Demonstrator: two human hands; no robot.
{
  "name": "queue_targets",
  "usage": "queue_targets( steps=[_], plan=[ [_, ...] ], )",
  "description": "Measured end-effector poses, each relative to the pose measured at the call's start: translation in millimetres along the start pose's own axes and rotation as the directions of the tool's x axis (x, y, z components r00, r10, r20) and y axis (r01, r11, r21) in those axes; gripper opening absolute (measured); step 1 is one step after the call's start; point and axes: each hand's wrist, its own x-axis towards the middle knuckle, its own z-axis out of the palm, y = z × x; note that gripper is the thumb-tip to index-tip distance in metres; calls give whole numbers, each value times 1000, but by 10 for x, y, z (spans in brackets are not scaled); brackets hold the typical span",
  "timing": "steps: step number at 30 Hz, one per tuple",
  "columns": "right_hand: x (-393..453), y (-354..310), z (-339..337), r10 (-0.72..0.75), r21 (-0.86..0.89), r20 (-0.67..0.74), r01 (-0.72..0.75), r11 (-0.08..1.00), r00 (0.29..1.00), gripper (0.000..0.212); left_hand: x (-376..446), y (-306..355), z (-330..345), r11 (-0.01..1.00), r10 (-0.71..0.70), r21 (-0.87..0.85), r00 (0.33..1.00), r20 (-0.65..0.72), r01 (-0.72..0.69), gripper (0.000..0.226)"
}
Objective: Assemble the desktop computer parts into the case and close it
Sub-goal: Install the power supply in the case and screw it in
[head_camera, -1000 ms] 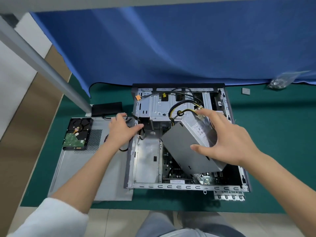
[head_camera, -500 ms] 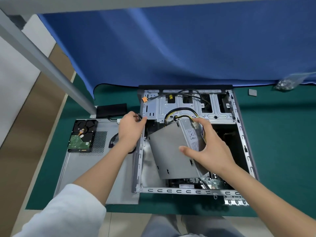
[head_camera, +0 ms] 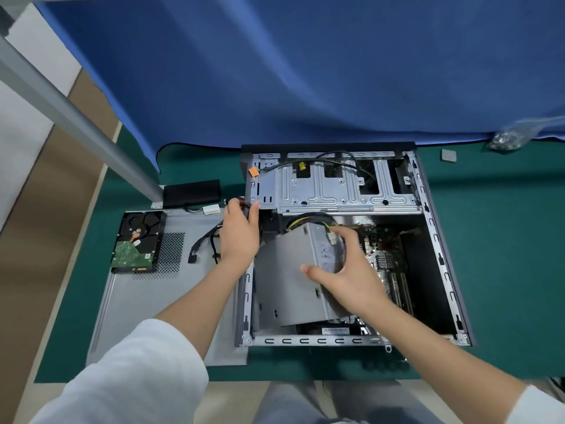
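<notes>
The open desktop case [head_camera: 440, 261] lies flat on the green mat, its motherboard [head_camera: 382, 252] showing inside. A grey power supply [head_camera: 287, 276] sits tilted in the case's left half, yellow and black wires curling from its far end. My right hand [head_camera: 345, 273] grips its right side, thumb on top. My left hand [head_camera: 240, 234] holds black cables at the case's left wall, beside the drive cage [head_camera: 330, 191]. The grey side panel [head_camera: 146, 301] lies left of the case with a hard drive [head_camera: 137, 240] on it.
A black box [head_camera: 191, 192] sits behind the side panel. A blue cloth [head_camera: 305, 71] hangs behind the case. A plastic bag of small parts [head_camera: 507, 137] and a small grey square [head_camera: 448, 155] lie at the far right. A metal post [head_camera: 76, 117] slants at left.
My right hand has carried the power supply leftward and down into the case's left half, turning it nearly flat. My left hand stays on the cables at the case's left wall.
</notes>
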Motion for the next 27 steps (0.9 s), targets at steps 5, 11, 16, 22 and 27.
queue_targets(
  steps=[5, 11, 16, 22, 27],
  plan=[
    [91, -13, 263, 93, -8, -15, -93, 996, 996, 79, 6, -22, 32, 1000, 14, 28, 1000, -18, -13, 42],
    [247, 33, 314, 145, -68, -39, -147, 987, 989, 79, 8, -37, 38, 1000, 13, 20, 1000, -26, -13, 43],
    [260, -5, 403, 63, -196, -27, -67, 978, 998, 81, 3, -24, 34, 1000, 20, 14, 999, -34, -19, 39],
    [245, -60, 521, 59, -246, -58, -71, 967, 997, 81, 8, -22, 31, 1000, 13, 23, 1000, -26, -12, 43],
    [248, -139, 612, 2, -365, 31, 10, 931, 1000, 82, 10, -25, 16, 998, 8, -67, 1000, -3, -8, 35]
  ],
)
